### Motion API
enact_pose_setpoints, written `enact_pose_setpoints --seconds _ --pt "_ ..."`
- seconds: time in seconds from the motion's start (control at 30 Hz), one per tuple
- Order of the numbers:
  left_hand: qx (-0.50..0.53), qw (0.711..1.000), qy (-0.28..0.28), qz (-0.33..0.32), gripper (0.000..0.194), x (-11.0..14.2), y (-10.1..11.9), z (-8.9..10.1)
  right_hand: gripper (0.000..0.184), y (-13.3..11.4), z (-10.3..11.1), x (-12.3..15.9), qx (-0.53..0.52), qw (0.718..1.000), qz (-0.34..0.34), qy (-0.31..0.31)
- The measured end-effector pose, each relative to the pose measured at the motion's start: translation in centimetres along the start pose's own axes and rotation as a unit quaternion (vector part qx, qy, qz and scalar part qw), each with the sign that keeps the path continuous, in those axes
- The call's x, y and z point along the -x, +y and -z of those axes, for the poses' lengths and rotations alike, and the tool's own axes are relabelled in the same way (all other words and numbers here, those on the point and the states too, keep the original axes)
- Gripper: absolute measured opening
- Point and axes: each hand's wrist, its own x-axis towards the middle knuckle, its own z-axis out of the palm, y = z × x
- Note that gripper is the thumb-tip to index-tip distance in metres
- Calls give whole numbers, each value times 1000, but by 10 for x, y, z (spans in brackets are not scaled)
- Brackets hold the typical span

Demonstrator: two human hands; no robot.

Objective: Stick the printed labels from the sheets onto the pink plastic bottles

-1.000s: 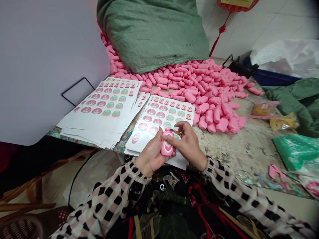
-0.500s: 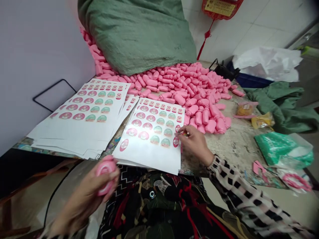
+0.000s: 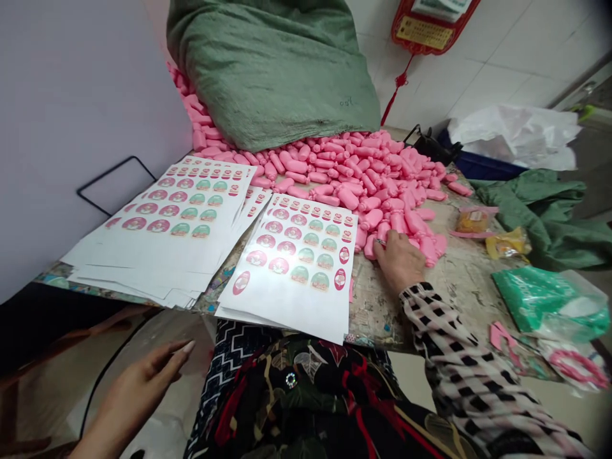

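Observation:
My left hand (image 3: 143, 386) is off the table's near edge at lower left, with its fingers stretched out and nothing in it. Below it hangs a clear plastic bag (image 3: 184, 331). My right hand (image 3: 400, 258) has its fingers curled onto a pink bottle (image 3: 396, 222) at the near edge of a heap; the fingertips are partly hidden. Between my hands lies a stack of white sticker sheets (image 3: 291, 306), printed with pink and green rounded labels. A second sticker stack (image 3: 143, 261) lies to its left.
A large green sack (image 3: 282, 70) rests on the heap of small pink bottles (image 3: 335, 166). On the right are small packets (image 3: 473, 221), green plastic packaging (image 3: 540, 296), pink-handled scissors (image 3: 504, 338) and green cloth (image 3: 540, 210). A black wire handle (image 3: 115, 182) sticks out at left.
The pink bottle in my left hand is gone from it, and those fingers have opened. My right hand has moved from the sticker sheet up and right to the bottle heap.

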Motion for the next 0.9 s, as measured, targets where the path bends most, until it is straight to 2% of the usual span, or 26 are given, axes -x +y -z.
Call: enact_pose_setpoints --seconds 0.1,0.2,0.3,0.33,0.37,0.43,0.5,0.57,0.6,0.67,0.73,0.8,0.83,0.9 --pt "88 994 -62 -14 45 7 38 -9 40 6 0 -9 -17 1000 -18 -8" --pt "140 981 -124 -55 43 14 72 -18 42 13 4 -12 -70 995 -76 -15" --pt "192 955 -208 -94 39 18 98 -35 44 5 16 2 -218 970 -108 30" --pt "224 940 -239 -99 40 19 104 -43 43 -3 22 12 -298 949 -98 37" --pt "267 921 -265 -99 41 19 110 -52 42 -13 28 25 -393 916 -78 24" --pt "373 872 -305 -91 46 20 119 -71 39 -40 38 56 -567 821 -15 -70" --pt "478 813 -322 -79 45 21 126 -85 31 -66 45 86 -637 749 47 -179" --pt "559 773 -295 -61 35 21 128 -92 29 -87 48 107 -642 712 117 -259" --pt "583 766 -266 -53 29 21 127 -92 30 -93 49 112 -630 709 154 -277" --pt "584 786 -197 -49 23 20 121 -86 30 -102 47 111 -592 728 214 -271" --pt "513 847 -116 -73 25 20 109 -75 26 -108 44 99 -536 769 255 -237" --pt "365 922 -11 -126 27 18 94 -65 25 -118 39 85 -478 807 280 -206" --pt "279 945 42 -166 26 17 87 -61 24 -124 37 79 -452 822 288 -194" --pt "118 952 110 -259 27 15 75 -58 21 -139 33 72 -407 844 302 -176"
